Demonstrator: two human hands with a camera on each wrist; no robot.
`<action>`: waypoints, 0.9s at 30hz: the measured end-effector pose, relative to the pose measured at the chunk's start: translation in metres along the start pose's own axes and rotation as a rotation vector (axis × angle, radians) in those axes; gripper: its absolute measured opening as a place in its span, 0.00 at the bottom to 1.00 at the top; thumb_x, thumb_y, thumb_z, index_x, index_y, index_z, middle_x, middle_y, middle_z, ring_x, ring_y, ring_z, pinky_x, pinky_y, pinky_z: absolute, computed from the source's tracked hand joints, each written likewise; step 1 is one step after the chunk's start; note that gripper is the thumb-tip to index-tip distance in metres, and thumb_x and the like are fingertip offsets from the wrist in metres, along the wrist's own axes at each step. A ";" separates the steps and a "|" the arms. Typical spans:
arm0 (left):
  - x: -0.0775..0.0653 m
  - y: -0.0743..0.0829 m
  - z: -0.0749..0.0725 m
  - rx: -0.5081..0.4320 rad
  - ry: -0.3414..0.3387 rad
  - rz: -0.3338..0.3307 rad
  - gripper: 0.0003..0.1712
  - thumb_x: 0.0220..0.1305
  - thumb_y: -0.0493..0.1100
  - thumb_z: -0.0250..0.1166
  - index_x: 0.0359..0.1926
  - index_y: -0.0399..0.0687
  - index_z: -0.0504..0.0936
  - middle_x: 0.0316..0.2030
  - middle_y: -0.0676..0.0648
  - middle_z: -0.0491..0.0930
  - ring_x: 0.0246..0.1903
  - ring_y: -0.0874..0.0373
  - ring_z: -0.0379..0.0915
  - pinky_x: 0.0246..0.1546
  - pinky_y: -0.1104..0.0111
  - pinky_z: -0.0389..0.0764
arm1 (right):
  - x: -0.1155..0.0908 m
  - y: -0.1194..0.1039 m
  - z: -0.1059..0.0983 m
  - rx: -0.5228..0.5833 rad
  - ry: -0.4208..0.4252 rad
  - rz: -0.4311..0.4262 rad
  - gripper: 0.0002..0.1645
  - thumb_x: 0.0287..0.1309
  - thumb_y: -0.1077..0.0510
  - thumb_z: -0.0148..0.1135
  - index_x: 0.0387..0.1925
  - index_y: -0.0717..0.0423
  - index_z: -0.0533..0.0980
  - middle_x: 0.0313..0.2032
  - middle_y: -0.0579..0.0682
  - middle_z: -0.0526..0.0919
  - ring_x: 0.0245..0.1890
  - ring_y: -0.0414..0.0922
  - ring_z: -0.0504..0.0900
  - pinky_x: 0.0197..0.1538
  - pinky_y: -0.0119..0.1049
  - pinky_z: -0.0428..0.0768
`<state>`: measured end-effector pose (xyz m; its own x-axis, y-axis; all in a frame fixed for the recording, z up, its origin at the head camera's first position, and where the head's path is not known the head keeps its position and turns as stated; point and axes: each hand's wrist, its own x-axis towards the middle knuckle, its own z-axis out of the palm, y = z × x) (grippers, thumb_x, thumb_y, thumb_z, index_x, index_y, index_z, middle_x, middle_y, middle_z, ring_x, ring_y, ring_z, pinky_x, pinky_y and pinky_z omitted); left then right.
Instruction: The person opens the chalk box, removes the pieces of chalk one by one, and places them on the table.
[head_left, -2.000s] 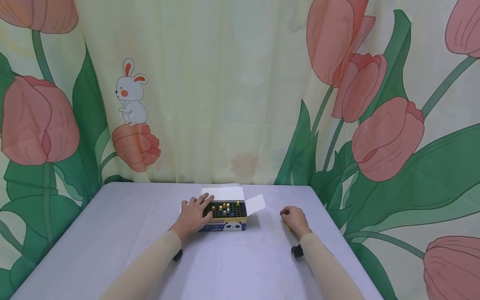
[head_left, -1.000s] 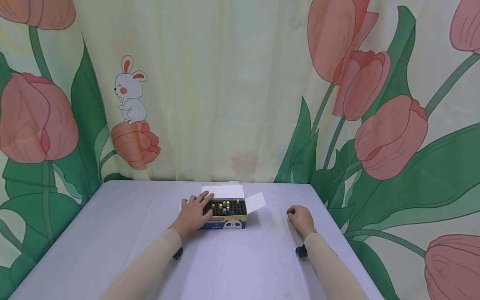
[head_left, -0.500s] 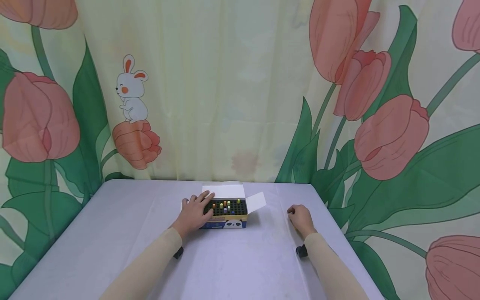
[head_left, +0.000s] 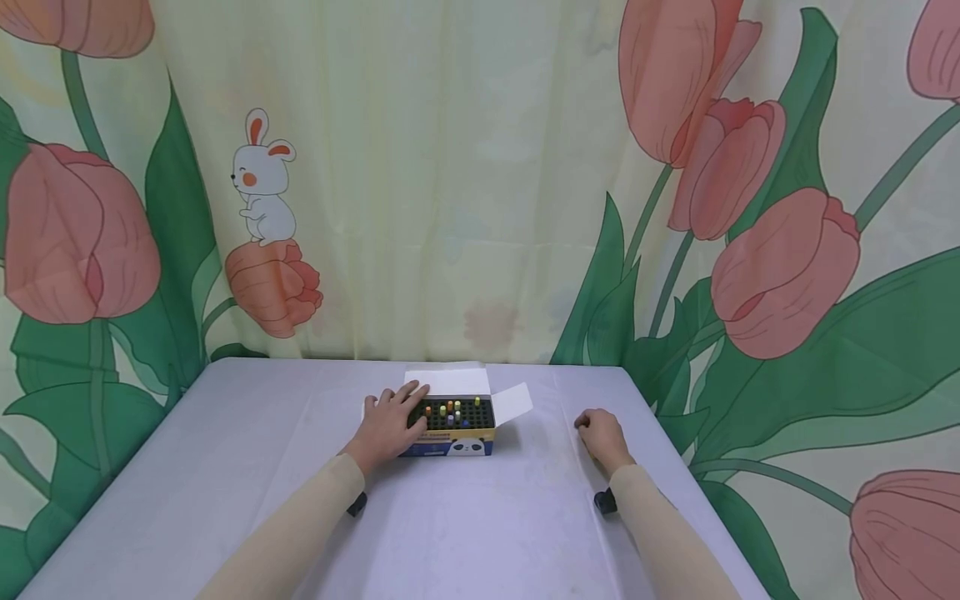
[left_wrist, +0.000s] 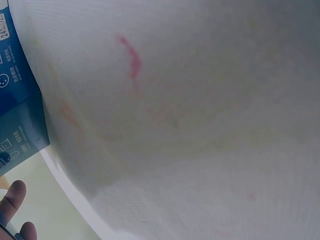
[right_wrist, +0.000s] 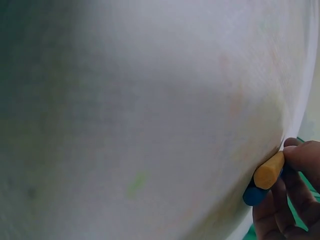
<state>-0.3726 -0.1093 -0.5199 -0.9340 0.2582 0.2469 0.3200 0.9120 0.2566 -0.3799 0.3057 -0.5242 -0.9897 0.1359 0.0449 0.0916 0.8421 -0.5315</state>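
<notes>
In the head view, my left hand [head_left: 388, 423] rests with spread fingers over the left end of an opened blue and yellow box [head_left: 435, 450] with a panda face on its front. Several coloured chalk sticks stand in the box's black holed tray [head_left: 480, 421], and my hand hides its left part. My right hand [head_left: 603, 437] stays low by the table's right side, apart from the box. Seen from the right wrist, its thumb and fingers pinch an orange chalk stick [right_wrist: 269, 172], with a blue chalk stick [right_wrist: 254, 196] lying right against it below.
A white cloth covers the table [head_left: 480, 533], marked with pink and green smudges. The box's white lid [head_left: 447, 382] stands up at the back, and a white flap [head_left: 513, 405] sticks out at its right. Behind the table hangs a tulip-print curtain [head_left: 465, 183].
Over the two seconds my right hand has shifted slightly to the right, then stayed nearly still. My left hand keeps its place on the box.
</notes>
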 end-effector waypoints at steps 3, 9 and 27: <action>0.000 0.000 -0.001 0.002 0.005 0.000 0.39 0.71 0.63 0.50 0.80 0.60 0.63 0.77 0.46 0.63 0.63 0.37 0.68 0.59 0.34 0.63 | 0.001 -0.001 0.000 -0.006 0.000 -0.002 0.12 0.69 0.66 0.56 0.46 0.64 0.84 0.47 0.61 0.85 0.50 0.56 0.81 0.57 0.54 0.80; 0.000 0.001 -0.001 -0.003 0.004 -0.003 0.39 0.71 0.63 0.50 0.80 0.61 0.63 0.77 0.46 0.63 0.63 0.38 0.68 0.60 0.34 0.63 | 0.003 0.002 0.000 -0.009 -0.002 0.000 0.12 0.69 0.65 0.56 0.45 0.63 0.84 0.48 0.61 0.84 0.50 0.57 0.81 0.57 0.55 0.79; 0.000 -0.001 0.000 0.010 0.001 0.012 0.39 0.71 0.62 0.50 0.79 0.60 0.64 0.77 0.46 0.64 0.63 0.37 0.69 0.59 0.34 0.63 | 0.003 -0.021 -0.025 -0.028 0.188 -0.094 0.15 0.72 0.59 0.56 0.50 0.61 0.83 0.47 0.60 0.87 0.47 0.55 0.84 0.51 0.50 0.83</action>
<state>-0.3727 -0.1098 -0.5200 -0.9300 0.2689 0.2507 0.3296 0.9119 0.2446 -0.3823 0.3015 -0.4918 -0.9562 0.1493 0.2517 0.0057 0.8694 -0.4941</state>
